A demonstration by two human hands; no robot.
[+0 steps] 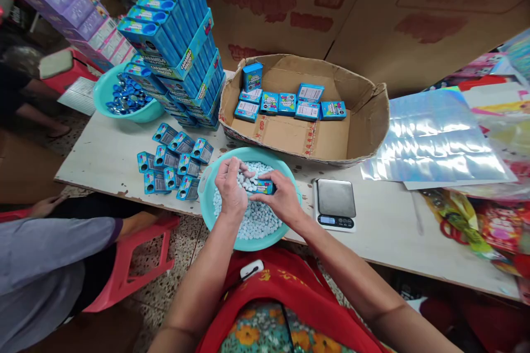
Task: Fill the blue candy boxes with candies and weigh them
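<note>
Over a turquoise basin (292,176) full of small pale blue candies (256,226), both hands work close together. My left hand (232,185) is cupped, its curled fingers holding some of the candies. My right hand (279,194) grips a small blue candy box (264,187) between thumb and fingers, the box lying on its side with one end toward the candies in my left hand. Left of the basin, several small blue boxes (188,166) with dark round openings stand on the table (103,149).
Behind the basin sits a cut-down cardboard box (331,140) with several blue boxes inside. A digital scale (336,198) is at the right. Stacked blue cartons (174,38) and a basin of blue lids (143,113) stand back left. A person in grey (53,253) sits at the left.
</note>
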